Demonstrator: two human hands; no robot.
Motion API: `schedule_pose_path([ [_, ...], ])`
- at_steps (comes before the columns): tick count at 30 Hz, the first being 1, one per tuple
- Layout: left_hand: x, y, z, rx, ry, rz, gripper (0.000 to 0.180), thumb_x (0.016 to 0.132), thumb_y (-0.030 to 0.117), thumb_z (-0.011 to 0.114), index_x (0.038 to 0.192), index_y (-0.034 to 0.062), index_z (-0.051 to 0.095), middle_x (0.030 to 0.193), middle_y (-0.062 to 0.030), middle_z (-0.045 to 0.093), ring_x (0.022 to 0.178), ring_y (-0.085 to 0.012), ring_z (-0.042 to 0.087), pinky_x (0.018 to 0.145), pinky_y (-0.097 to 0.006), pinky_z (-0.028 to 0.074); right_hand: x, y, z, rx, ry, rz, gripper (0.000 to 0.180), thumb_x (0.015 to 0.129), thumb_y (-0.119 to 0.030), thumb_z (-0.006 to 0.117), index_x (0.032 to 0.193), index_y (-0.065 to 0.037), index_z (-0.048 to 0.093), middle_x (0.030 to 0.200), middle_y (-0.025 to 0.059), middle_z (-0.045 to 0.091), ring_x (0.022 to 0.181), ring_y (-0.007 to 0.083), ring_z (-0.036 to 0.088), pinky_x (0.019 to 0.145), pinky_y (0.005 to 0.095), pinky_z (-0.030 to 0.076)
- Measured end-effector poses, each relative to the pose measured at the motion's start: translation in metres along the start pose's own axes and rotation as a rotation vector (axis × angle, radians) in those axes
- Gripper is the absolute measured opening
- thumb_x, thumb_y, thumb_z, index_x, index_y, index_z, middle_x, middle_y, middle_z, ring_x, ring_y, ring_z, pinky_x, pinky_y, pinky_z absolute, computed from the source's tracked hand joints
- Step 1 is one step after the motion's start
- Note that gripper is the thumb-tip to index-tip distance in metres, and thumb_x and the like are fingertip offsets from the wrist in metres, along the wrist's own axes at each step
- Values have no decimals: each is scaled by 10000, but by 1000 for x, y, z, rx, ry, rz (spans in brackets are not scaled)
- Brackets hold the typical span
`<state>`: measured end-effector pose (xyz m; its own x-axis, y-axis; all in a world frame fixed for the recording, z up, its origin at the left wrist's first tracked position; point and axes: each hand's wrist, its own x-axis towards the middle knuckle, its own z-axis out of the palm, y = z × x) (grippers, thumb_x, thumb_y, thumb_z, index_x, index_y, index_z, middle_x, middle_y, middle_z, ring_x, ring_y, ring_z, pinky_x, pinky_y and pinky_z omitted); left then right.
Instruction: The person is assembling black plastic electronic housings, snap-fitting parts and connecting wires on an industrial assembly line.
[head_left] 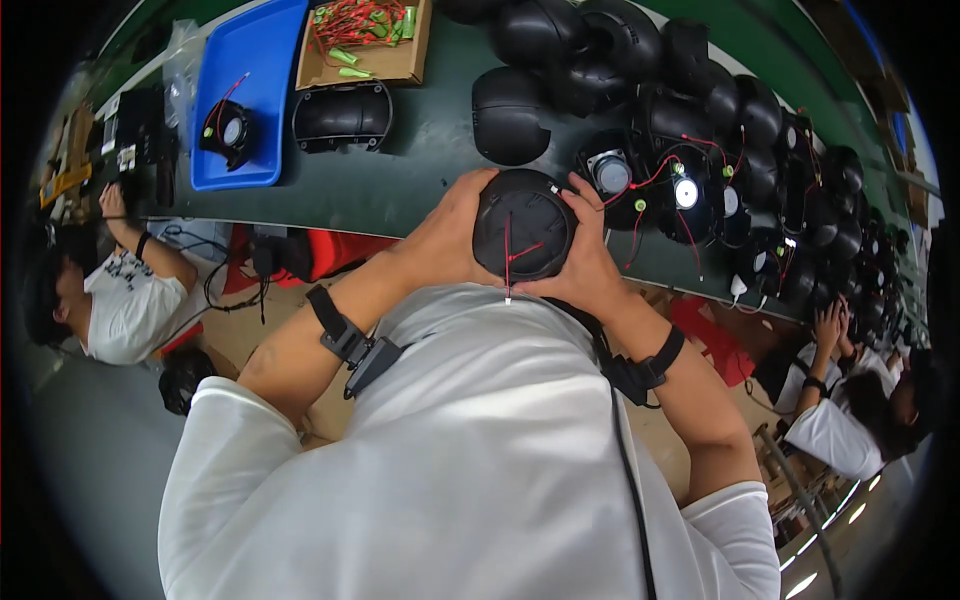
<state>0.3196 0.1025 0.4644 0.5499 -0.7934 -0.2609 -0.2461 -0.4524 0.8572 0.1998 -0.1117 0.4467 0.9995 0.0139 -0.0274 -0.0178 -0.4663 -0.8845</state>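
Note:
Between my two hands, at the near edge of the table, is a round black plastic housing (pixel 528 215). My left hand (pixel 458 235) wraps its left side, and my right hand (pixel 590 258) grips its right side with fingers along the rim. A thin red wire (pixel 507 245) with a small white plug hangs over the face of the housing toward me. Just beyond it lies a black curved shell (pixel 510 115). Close to my right hand stands an open black housing with a round grey speaker (pixel 609 172) in it.
On the left, a blue tray (pixel 268 120) holds a speaker housing, beside a black shell (pixel 343 117). A cardboard box (pixel 423 55) contains red wires with green parts. Many black housings (pixel 740 110) crowd the right of the green table (pixel 430 150). Co-workers (pixel 135 295) sit on both sides.

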Motion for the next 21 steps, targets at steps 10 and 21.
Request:
schedule_pose_path([
  [10,15,-35,-20,-19,-98,392,1315,511,270,1014,1527,87,199,1501,-237,300,1405,-413,355,1183,-473,324,-27,4,43,301,247,31,1326,552,-232,993,1553,-42,144,1636,276,94,1495,404,251,1197,480,299],
  [21,18,-29,-27,60,-223,248,1343,467,280,1014,1530,58,225,1533,-231,266,1444,-419,297,1206,-457,299,-22,-16,65,192,374,182,1411,509,-413,992,1551,28,150,1596,277,224,1469,422,289,1190,460,307],
])
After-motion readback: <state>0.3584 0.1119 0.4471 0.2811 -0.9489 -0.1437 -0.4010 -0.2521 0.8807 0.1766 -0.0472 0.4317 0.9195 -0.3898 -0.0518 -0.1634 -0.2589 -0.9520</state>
